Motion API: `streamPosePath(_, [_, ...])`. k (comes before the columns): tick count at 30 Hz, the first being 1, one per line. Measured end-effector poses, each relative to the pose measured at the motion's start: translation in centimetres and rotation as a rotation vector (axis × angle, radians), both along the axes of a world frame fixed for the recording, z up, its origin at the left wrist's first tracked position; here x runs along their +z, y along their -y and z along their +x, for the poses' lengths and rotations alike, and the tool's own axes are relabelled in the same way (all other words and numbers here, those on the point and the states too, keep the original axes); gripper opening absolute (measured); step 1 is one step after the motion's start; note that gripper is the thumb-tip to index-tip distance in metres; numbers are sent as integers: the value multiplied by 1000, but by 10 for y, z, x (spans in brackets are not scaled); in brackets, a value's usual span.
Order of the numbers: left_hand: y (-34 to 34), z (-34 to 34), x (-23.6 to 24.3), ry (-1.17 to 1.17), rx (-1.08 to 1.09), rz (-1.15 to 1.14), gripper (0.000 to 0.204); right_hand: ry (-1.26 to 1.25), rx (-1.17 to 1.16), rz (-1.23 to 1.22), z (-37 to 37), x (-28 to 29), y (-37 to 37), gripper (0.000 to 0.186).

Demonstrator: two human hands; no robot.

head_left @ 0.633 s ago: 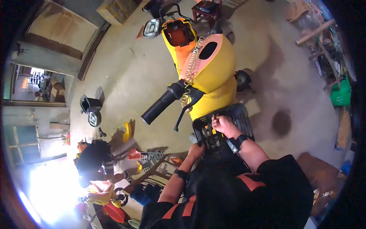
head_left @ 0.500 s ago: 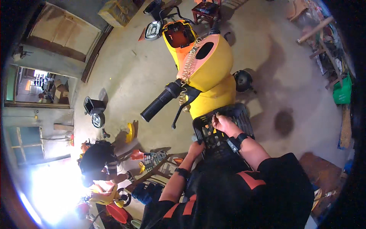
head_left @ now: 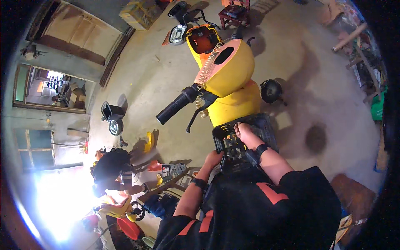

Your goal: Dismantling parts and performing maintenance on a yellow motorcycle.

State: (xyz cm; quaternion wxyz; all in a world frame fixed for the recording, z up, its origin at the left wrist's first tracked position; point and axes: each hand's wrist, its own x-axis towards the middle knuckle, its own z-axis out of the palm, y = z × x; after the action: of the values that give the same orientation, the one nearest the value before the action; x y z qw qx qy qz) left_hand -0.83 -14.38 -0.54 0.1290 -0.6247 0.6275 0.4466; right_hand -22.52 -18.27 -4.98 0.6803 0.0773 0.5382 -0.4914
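Note:
A black slatted plastic basket (head_left: 266,125) is right in front of me, against the yellow front of a scooter body (head_left: 233,79). My left hand (head_left: 214,158) is closed round the basket's left rim. Inside the basket's outline, near its far side, my right hand (head_left: 244,132) is held with its fingers curled together; whatever they hold, if anything, is too small to make out. Small yellowish bits (head_left: 234,146) show low in the basket between the hands. A black handlebar grip (head_left: 177,107) with a brake lever and a coiled cable (head_left: 207,66) sticks out on the left.
Left of me another person (head_left: 110,168) bends over near a yellow scooter part (head_left: 116,207). Black lamp-like parts (head_left: 113,116) and a yellow curved piece (head_left: 149,141) lie on the floor. A round black part (head_left: 271,91) is right of the scooter. A wooden stool (head_left: 234,16) stands beyond.
The whole view has shifted slightly, so the surroundings sit further right. My left hand has moved a little along the basket's rim; my right hand stays curled over the basket.

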Motion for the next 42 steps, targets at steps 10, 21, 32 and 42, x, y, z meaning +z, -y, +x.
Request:
streamPosePath(10, [0,1,0,-42,37,34,49,614,-148,-92,-6,-12,-9,9])
streamPosePath(21, [2,-3,8,7,20,23,51,184,-241,37,-1,2,3,2])
streamPosePath(32, [-2,0,3,-21,18,18,51,445,-114,55,-10,-5,-2,12])
streamPosePath(42, [4,-11,26,42,-26,51,50,413,-322,-27,-3,-6,-8,8])
